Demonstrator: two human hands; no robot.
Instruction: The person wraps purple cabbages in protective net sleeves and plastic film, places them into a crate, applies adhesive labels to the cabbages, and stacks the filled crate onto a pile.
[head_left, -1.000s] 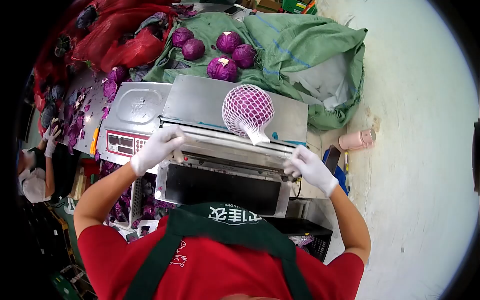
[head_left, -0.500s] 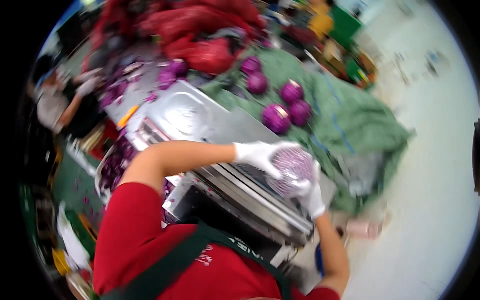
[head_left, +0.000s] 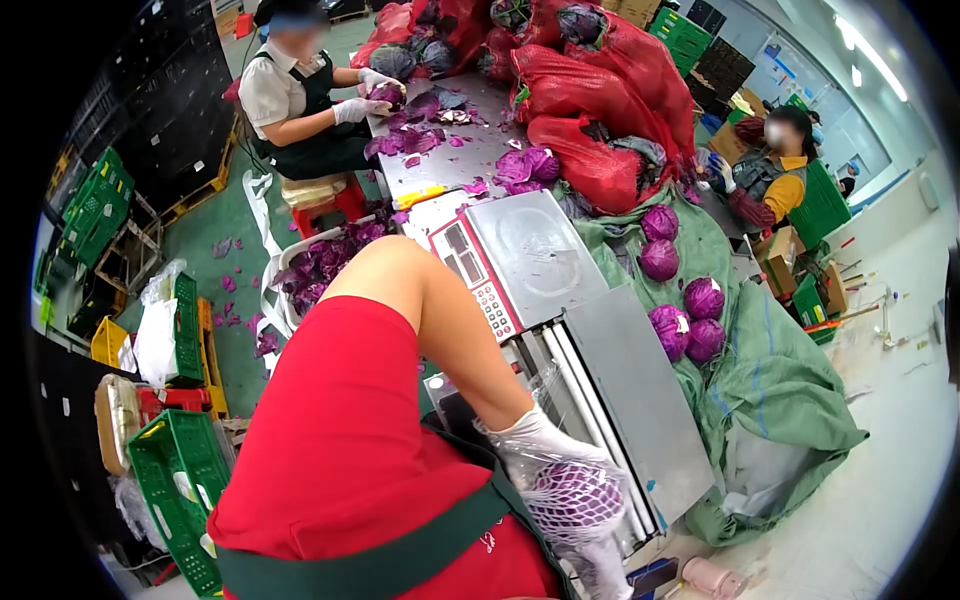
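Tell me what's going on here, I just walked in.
A person in white gloves holds a netted purple cabbage with the left hand and right hand, beside a metal machine. Clear film shows by the left hand. Five cabbages without nets sit on green sacking. Farther back, a seated co-worker handles another purple cabbage.

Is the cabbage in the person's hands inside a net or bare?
Inside a net: white mesh crosses the purple cabbage, whose colour shows through the gaps.

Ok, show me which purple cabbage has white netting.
The cabbage between the wearer's left hand and right hand; the five on the green cloth are bare.
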